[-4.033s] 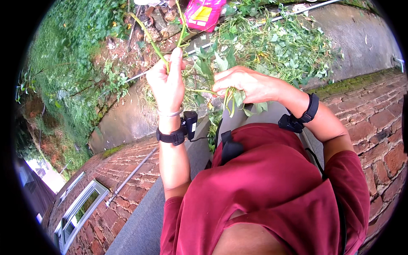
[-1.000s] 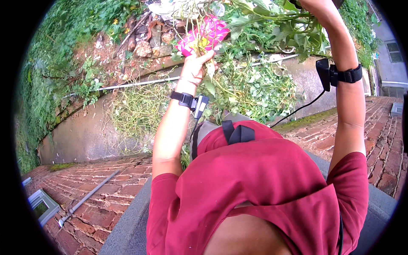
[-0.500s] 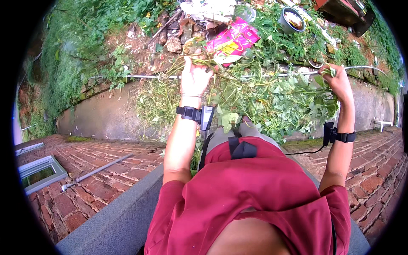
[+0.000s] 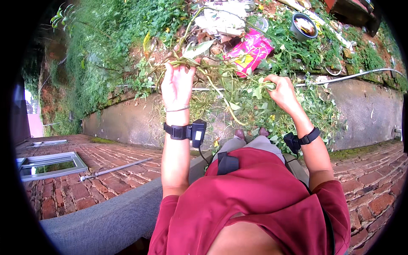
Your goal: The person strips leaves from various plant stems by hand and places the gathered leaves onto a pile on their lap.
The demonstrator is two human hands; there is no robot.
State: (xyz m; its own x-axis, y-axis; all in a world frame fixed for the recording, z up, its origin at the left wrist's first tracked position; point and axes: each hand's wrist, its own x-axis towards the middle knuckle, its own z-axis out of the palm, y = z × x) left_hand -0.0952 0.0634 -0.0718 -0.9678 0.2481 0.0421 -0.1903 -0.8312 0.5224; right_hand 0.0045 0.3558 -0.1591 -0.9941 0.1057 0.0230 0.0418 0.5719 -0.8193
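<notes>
Where the bundle of vine stems (image 4: 205, 66) hangs above the concrete strip (image 4: 127, 117), the upturned left hand (image 4: 177, 83) grips it with curled fingers, one bare stem trailing down between the arms. To the right, the right hand (image 4: 281, 89) is closed on a leafy sprig (image 4: 257, 91), pinched between thumb and fingers; whether it joins the bundle is hard to tell among the tangle. A firm but not crushing left grip should suit such bendy stems, and the right hand would do best pulling gently along the stem, so that leaves don't tear or snag. Below both hands, a heap of cut-looking greenery (image 4: 293, 110) spreads over the concrete near the shoes; beyond lie a crumpled pink bag (image 4: 260, 44), a pale pipe (image 4: 361, 74) and a round bucket (image 4: 296, 35).
</notes>
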